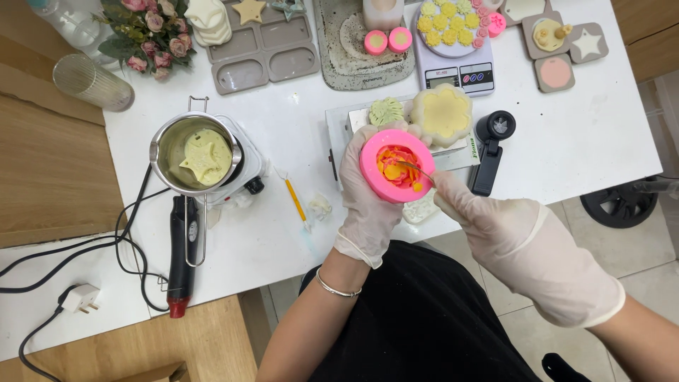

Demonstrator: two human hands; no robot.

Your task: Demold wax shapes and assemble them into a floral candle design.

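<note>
I had my gloved left hand (369,191) wrapped around the pink mould (396,165), lifted over the white table's (283,233) front edge. My right hand (488,219) pinched a thin metal tool (416,168), perhaps a small spoon, with its tip inside the mould's orange and yellow filling. A yellow flower mould (441,113) sat just behind.

Single head cam, looking almost straight down from above the lap. Close range: white tabletop (283,233) fills the upper frame, floor at right. No second view to overlap.
</note>
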